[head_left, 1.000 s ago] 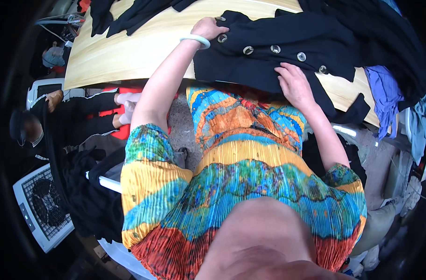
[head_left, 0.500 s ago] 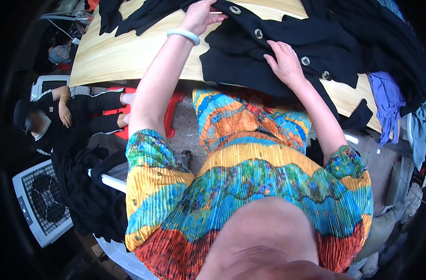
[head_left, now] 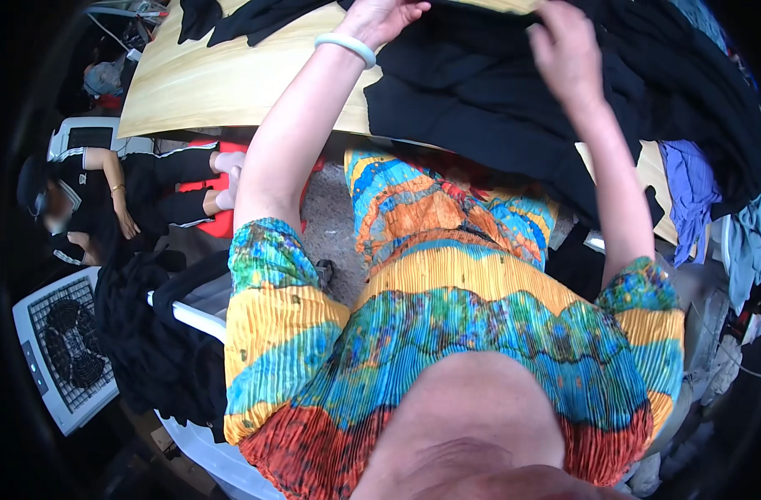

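From my head camera I see no packages or labels I can make out. The black garment (head_left: 514,108) lies bunched on the pale wooden table (head_left: 205,75) before me, dark and folded over. My left hand (head_left: 380,17) and right hand (head_left: 564,46) are apart, each with fingers curled, pinching its upper edge.

Black garment (head_left: 514,117) on a pale yellow wood-grain table (head_left: 222,75); pleated dress (head_left: 447,350) banded orange, turquoise, yellow.
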{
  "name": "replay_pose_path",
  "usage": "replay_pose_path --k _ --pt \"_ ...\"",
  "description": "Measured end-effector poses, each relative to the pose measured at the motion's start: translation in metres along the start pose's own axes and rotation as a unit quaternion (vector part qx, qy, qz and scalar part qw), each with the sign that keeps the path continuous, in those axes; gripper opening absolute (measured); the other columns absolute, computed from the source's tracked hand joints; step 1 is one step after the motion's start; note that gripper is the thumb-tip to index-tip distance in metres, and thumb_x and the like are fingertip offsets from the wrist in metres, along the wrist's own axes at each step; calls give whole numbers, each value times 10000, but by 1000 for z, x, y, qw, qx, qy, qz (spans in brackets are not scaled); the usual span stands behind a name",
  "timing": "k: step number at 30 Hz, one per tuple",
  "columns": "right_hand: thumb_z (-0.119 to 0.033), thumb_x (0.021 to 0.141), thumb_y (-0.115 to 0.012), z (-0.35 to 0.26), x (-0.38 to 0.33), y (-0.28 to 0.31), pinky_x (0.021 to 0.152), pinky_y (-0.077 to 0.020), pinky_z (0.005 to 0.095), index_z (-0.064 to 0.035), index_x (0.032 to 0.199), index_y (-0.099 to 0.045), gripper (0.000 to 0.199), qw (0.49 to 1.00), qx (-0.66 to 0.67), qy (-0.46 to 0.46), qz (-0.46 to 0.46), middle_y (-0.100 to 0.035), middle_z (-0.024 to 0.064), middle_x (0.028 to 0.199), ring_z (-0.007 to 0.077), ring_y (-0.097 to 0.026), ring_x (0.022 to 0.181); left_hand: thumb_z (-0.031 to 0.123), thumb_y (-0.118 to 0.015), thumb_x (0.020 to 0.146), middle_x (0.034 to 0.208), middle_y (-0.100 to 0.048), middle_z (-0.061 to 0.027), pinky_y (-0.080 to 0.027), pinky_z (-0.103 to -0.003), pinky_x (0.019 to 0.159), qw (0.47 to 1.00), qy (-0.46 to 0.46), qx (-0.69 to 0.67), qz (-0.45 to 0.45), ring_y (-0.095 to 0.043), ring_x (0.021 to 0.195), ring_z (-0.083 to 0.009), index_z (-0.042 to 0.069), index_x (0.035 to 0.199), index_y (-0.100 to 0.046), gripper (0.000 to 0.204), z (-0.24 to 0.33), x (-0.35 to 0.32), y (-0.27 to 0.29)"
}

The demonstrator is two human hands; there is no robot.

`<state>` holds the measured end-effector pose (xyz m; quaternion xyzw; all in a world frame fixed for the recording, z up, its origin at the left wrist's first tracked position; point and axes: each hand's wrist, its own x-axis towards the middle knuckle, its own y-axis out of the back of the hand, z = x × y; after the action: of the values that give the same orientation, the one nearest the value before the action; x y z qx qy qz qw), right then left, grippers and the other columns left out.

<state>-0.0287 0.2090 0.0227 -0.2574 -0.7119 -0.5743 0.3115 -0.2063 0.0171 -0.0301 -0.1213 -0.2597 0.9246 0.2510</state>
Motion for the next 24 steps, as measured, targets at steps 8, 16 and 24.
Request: replay_pose_path --k 8,16,24 --pt "-97 762 -551 -125 -50 -94 854 -426 380 -23 1085 -513 333 931 216 14 -294 -530 151 1050 315 -518 999 97 -587 780 744 -542 -52 -457 -257 600 995 81 -34 -41 -529 643 -173 69 836 -547 75 -1 0 22" --pt "-175 675 -647 -122 -57 -108 853 -397 401 -49 1069 -546 425 946 129 16 -298 -517 166 1025 309 -485 1000 113 -571 777 810 -545 -86 -460 -311 699 991 125 -29 -32 -536 745 -208 51 855 -533 107 14 -20 2" --pt "-108 664 -630 -123 -24 -80 749 -466 391 -31 936 -552 293 930 128 -58 -340 -586 151 883 321 -571 850 129 -555 774 877 -548 -119 -463 -366 798 981 98 -168 -3 -543 846 -243 33 874 -519 143 26 1 -6"
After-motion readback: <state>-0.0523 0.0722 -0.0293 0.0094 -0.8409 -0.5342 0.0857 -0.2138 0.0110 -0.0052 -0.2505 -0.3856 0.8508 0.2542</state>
